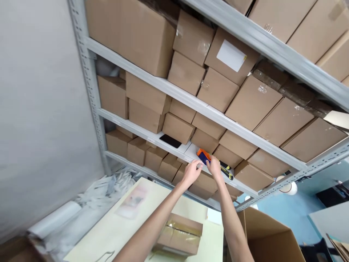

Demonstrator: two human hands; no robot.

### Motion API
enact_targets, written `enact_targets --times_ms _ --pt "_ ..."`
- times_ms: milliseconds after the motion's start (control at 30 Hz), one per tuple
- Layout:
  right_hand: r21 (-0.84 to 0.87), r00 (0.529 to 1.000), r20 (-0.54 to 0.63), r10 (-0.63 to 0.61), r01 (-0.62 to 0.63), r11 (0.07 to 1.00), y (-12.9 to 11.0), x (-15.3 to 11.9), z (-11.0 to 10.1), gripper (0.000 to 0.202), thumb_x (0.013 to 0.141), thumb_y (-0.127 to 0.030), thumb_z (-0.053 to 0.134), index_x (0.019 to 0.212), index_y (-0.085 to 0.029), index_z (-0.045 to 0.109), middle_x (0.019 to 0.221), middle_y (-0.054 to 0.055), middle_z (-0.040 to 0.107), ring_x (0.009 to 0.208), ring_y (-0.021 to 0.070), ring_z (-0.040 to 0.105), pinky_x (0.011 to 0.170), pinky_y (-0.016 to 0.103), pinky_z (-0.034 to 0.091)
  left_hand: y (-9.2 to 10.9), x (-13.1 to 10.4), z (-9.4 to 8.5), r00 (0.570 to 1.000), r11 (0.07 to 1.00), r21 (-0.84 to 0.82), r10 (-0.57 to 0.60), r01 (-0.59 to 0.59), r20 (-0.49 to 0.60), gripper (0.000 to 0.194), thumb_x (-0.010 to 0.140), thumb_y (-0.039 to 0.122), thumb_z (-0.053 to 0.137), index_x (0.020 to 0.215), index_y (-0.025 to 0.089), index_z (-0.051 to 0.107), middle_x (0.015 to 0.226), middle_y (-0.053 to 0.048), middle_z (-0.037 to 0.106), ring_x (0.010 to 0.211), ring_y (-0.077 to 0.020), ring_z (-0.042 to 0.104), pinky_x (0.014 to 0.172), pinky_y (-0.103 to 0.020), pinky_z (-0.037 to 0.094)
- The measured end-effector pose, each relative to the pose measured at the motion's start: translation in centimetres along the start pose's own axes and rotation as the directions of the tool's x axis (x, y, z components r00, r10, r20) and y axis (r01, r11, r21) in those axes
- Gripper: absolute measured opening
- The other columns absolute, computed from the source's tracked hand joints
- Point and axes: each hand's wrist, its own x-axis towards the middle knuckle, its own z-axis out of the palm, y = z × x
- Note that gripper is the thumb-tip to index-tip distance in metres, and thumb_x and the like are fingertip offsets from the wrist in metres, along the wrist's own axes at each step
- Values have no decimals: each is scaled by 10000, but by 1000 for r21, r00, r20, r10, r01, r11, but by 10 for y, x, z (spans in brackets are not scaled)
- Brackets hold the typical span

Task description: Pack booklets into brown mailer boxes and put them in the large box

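Currently, my right hand [214,167] holds one orange-and-blue tool [203,155] at the shelf [174,150] edge, near two black-and-yellow tools [227,171]. My left hand [193,171] curls narrow beside it, contents unclear. One taped box [178,236] sits on the desk [131,225].

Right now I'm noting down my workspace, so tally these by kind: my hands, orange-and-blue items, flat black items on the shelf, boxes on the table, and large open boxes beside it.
Hands: 2 (left hand, right hand)
Orange-and-blue item: 1
Flat black item: 1
Box on the table: 1
Large open box: 1
Total: 6
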Motion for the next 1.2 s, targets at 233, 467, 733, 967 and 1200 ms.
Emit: enact_targets --times_ms 233,467,733,967,1200 --pt "-106 978 145 150 -135 985 -21 35 27 335 978 -149 623 1302 -93 687 1197 234 813 1154 311 781 1008 363 540 0 -12 -9 997 997 -69 -41 37 -67 182 904 128 613 924 249 747 1156 -49 814 1035 -224 784 947 -363 629" --pt "53 992 30 124 -126 991 -6 -3 46 440 1083 -256 411 1436 -62 588 1318 275 756 1209 341 758 1034 421 566 -32 -50 -29 988 985 -143 -109 93 -107 130 959 259 622 946 243 750 1120 -60 818 982 -210 793 938 -362 656" --pt "836 996 38 79 -75 544 -24 -185 68 457 1027 -580 597 1244 -183 656 1219 147 787 1137 285 747 1034 415 594 -23 -152 -34 974 941 -253 -208 224 87 158 991 322 652 1068 231 756 1146 -70 790 1049 -204 779 994 -363 654" --pt "880 966 173 194 -240 410 -55 -280 62 473 1037 -599 636 1326 -226 665 1259 106 778 1185 250 732 1105 409 584 -9 -212 -28 904 844 -323 -400 427 149 228 947 338 769 1129 213 711 1047 -46 794 913 -171 777 906 -322 669" --pt "907 965 240 105 -262 331 -55 -300 39 585 996 -693 687 1362 -237 687 1320 107 795 1270 294 742 1158 483 583 8 -215 -48 915 907 -272 -225 323 335 186 998 390 721 1089 234 767 1167 -58 791 1021 -200 767 934 -330 671"
